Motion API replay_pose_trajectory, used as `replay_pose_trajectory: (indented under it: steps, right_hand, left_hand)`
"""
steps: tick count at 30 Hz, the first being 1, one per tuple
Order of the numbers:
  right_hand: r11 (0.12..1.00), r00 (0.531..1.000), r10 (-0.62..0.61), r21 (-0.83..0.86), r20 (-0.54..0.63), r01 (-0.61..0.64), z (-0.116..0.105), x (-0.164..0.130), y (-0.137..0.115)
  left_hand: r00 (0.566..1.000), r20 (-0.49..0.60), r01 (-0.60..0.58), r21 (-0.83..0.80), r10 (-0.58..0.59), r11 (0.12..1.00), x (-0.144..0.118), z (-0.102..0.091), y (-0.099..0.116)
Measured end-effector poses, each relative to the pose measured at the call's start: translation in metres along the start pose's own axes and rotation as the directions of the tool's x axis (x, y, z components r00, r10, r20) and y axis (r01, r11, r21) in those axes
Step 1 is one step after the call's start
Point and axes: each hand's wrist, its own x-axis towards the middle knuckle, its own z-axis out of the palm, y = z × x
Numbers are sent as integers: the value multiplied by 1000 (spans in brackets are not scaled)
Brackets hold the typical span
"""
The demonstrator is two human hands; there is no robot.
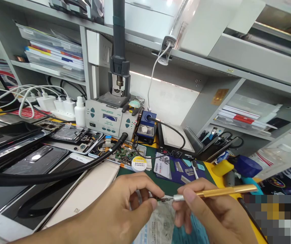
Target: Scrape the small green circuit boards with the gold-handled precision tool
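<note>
- Two hands are closed: the left hand [125, 203] pinches a small component [162, 199]; the right hand [206, 210] grips a gold-handled tool [221, 192].
- "mi" is printed on the white phone [84, 200].
- Open tabletop [169, 188] is confined between phones and clutter.

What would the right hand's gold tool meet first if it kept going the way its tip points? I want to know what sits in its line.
The right hand points the gold tool leftward; its tip already seems to touch the small part pinched in the left hand. Beyond it are the left fingertips, though depth is unclear.
</note>
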Motion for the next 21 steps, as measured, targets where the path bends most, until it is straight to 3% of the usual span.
replay_pose_trajectory:
  steps: [6, 14, 17, 21]
  right_hand:
    - [971, 995, 87, 221, 40, -93, -1, 3, 3]
    - [952, 991, 126, 278, 42, -132, 1, 5, -4]
    - [958, 993, 120, 259, 11, -119, -3, 6, -2]
    - [998, 995, -52, 43, -81, 55, -5, 2, 0]
  left_hand:
    - [999, -5, -47, 23, 47, 999, 0, 0, -1]
    - [999, 5, -32, 17, 32, 999, -2, 0, 0]
    - [1000, 7, -23, 14, 23, 1000, -2, 1, 1]
    - [1000, -3, -6, 9, 6, 1000, 0, 2, 2]
